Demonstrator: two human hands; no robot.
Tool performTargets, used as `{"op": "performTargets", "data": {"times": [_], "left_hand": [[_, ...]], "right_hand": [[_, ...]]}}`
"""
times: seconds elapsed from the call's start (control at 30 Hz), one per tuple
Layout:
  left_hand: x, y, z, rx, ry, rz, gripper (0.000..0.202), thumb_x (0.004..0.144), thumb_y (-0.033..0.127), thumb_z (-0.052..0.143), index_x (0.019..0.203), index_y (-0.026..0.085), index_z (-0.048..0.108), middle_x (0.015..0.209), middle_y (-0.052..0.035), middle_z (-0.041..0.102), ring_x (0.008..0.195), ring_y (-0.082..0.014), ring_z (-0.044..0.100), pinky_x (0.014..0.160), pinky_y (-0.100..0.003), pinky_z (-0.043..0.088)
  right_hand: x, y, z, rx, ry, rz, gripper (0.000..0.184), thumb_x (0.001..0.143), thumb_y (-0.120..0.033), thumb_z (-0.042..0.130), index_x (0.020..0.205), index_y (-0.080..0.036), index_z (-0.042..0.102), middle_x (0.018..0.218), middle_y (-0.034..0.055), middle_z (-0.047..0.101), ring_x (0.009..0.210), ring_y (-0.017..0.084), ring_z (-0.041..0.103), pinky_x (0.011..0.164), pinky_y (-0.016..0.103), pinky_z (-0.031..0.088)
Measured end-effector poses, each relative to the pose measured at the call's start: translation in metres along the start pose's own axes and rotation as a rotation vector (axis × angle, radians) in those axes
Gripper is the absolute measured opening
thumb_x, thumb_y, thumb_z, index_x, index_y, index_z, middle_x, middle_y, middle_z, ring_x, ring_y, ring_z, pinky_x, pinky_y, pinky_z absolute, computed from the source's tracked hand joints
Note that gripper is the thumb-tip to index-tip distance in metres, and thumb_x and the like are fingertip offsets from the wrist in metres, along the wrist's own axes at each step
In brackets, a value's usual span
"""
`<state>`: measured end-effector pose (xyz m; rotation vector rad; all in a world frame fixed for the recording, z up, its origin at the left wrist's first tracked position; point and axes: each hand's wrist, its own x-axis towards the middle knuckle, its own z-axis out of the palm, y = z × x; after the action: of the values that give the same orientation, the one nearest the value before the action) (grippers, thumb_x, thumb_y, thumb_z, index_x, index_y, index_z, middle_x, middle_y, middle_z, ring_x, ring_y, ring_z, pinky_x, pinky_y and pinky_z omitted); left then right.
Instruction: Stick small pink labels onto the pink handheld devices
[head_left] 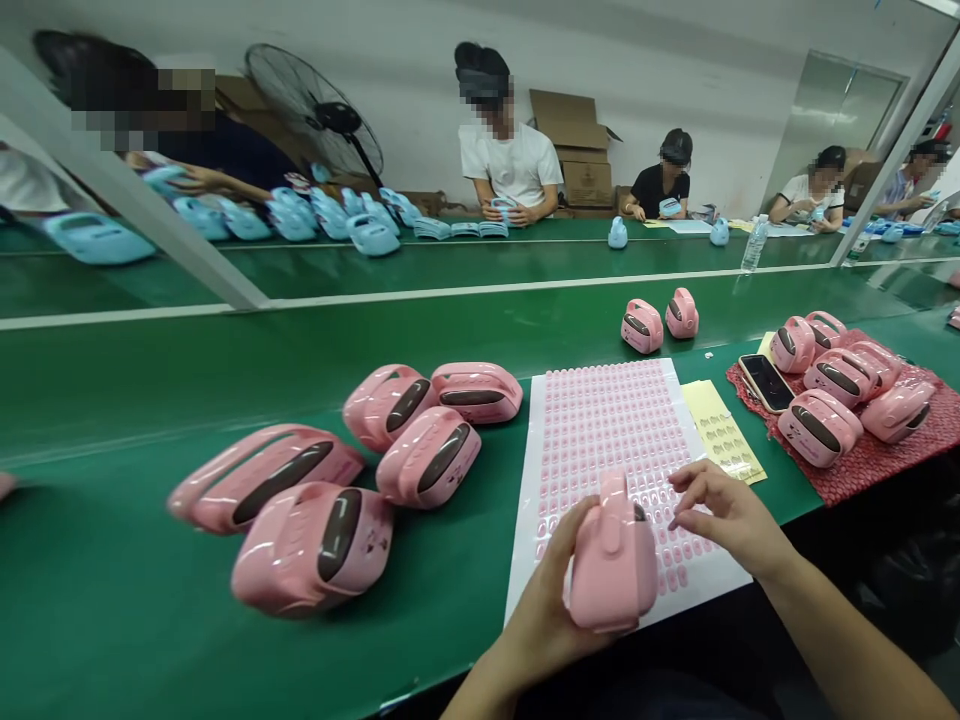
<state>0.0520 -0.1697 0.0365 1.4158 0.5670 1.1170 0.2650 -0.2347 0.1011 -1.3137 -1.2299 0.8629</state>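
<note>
My left hand [544, 590] grips a pink plastic device [613, 560] upright over the near end of a white sheet of pink stickers [600, 420]. My right hand [724, 515] hovers just right of the device, fingers curled and pinched over the sticker sheet; whether a sticker is in the fingertips is too small to see. Several more pink devices [420, 440] lie on the green belt [150, 600] to the left of the sheet.
Two pink devices [660, 320] stand beyond the sheet. A red cloth [877, 455] at right carries several pink devices beside a phone [765, 382] and yellow backing sheets [724, 432]. Across the belt, several people handle blue devices [300, 215]; a fan [315, 110] stands behind.
</note>
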Motion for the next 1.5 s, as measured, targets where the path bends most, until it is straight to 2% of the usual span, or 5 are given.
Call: {"op": "performTargets", "data": {"times": [0.2,0.87,1.03,1.23,1.5], "left_hand": [[0.012,0.014,0.003,-0.142,-0.079,-0.158,0.077,0.032,-0.005,0.078,0.103,0.023,0.069,0.121,-0.0155,0.059,0.124,-0.0447,0.037,0.103,-0.059,0.019],[0.022,0.027,0.009,0.157,-0.192,-0.058,0.077,0.041,0.009,0.082,0.113,0.028,0.063,0.116,-0.0129,0.063,0.115,-0.0414,0.049,0.098,-0.055,0.032],[0.018,0.010,0.004,0.254,-0.233,0.075,0.080,0.050,0.015,0.080,0.124,0.028,0.053,0.125,-0.0133,0.057,0.117,-0.0390,0.048,0.097,-0.052,0.036],[0.015,0.010,0.001,0.613,-0.360,0.282,0.090,0.066,0.028,0.070,0.141,0.032,0.021,0.135,-0.0123,0.046,0.117,-0.0319,0.049,0.093,-0.045,0.045],[0.016,-0.004,-0.005,0.520,-0.341,0.376,0.093,0.061,0.027,0.075,0.140,0.034,0.026,0.137,-0.0113,0.046,0.118,-0.0360,0.049,0.094,-0.048,0.043]], "right_hand": [[0.012,-0.028,0.023,-0.126,-0.114,-0.016,0.017,0.069,-0.035,0.071,0.063,-0.021,0.063,0.098,0.0035,0.056,0.100,0.020,0.058,0.089,0.037,0.048],[0.017,-0.028,0.025,-0.261,-0.165,0.037,0.013,0.066,-0.013,0.071,0.058,-0.020,0.063,0.098,0.0026,0.051,0.102,0.020,0.055,0.092,0.037,0.047],[0.012,-0.021,0.025,-0.468,-0.134,-0.278,0.008,0.073,-0.015,0.065,0.069,-0.021,0.064,0.098,0.0047,0.055,0.098,0.019,0.057,0.084,0.035,0.050],[-0.002,-0.015,0.036,-0.844,0.135,-0.704,0.013,0.083,-0.019,0.053,0.093,-0.021,0.061,0.104,0.0112,0.058,0.089,0.023,0.057,0.073,0.039,0.049],[0.018,-0.003,0.037,-0.310,0.075,-0.222,0.032,0.081,-0.031,0.049,0.111,-0.020,0.046,0.112,0.0112,0.051,0.107,0.022,0.050,0.091,0.041,0.044]]}}
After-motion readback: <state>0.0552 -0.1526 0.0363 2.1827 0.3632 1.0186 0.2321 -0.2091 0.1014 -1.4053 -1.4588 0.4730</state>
